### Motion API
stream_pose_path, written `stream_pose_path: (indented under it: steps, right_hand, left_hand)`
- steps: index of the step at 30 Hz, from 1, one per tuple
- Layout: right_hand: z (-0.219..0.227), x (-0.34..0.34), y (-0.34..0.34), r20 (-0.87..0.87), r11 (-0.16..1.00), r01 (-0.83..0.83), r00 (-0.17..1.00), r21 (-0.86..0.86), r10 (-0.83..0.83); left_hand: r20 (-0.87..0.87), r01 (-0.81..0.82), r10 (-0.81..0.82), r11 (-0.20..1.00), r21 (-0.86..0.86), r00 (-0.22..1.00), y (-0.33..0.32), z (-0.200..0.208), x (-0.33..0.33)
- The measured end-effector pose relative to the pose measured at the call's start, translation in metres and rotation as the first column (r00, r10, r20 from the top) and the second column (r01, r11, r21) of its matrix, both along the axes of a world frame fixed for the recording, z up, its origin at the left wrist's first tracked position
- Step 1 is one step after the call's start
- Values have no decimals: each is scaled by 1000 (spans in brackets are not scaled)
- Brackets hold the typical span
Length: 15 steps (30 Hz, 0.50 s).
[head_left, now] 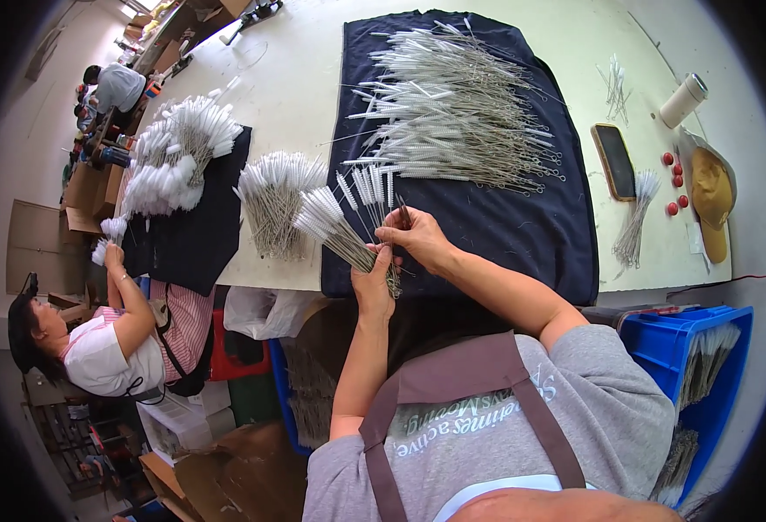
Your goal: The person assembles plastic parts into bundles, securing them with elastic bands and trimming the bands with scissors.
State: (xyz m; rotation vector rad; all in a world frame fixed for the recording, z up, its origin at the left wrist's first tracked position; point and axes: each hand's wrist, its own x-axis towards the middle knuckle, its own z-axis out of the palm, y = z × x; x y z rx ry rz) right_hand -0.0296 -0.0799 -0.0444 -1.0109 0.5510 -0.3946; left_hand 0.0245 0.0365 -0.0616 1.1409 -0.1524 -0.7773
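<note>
My left hand (373, 280) is closed round a bundle of straw brushes (329, 222) with white bristle heads and thin wire stems. The heads fan out up and to the left; looped wire ends show below the fist. My right hand (419, 241) is pinched close beside it, with a slim dark tool (404, 214), perhaps tweezers, sticking up from the fingers. Several brushes (370, 189) stand apart from the bundle, their stems running down between both hands. Just beyond lies a large heap of the same brushes (461, 117) on a dark blue cloth (535, 235).
Left of my hands sits another brush pile (278, 204). Farther left, a co-worker (130, 339) handles brushes by a white-headed heap (183, 152). To the right are a phone (613, 161), a small brush bunch (637, 222), red balls (672, 209), a cap (712, 196), a flask (684, 101) and a blue crate (661, 335).
</note>
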Motion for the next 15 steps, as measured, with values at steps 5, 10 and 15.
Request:
stream_pose_path:
  steps: [5, 10, 15]
  right_hand:
    - [-3, 0, 2, 9, 998, 2, 1000, 68, -2]
    - [-4, -2, 4, -1, 997, -4, 1000, 77, 4]
    - [14, -12, 3, -116, 738, 67, 974, -672, -194]
  left_hand:
    - [5, -58, 57, 998, 11, 998, 0, 5, -4]
    - [37, -70, 69, 997, 27, 997, 3, 4, -4]
    - [42, -120, 120, 993, 9, 992, 3, 6, -5]
